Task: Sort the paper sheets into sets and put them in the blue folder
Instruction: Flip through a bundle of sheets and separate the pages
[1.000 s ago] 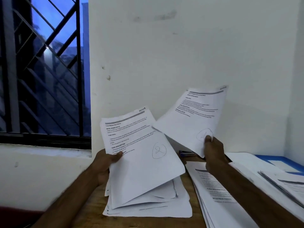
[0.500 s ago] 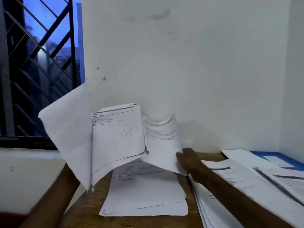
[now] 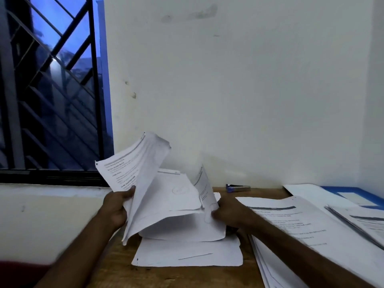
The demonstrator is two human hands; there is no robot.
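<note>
The paper sheets (image 3: 166, 206) are thin, matt white paper with grey print, and their edges are soft and a little curled. The tabletop (image 3: 187, 276) is brown wood with a dull finish. The stapler (image 3: 238, 187) has a shiny metal top on a blue body. The blue folder (image 3: 366, 192) looks smooth. The wall (image 3: 249, 90) has matt white paint with some smudges. The window bars (image 3: 95, 80) are dark metal.

Sheets (image 3: 174, 204) in left hand (image 3: 116, 207), right hand (image 3: 232, 213)

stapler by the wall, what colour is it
The stapler is blue with a silver top; the head view, the only one, shows it.
</note>
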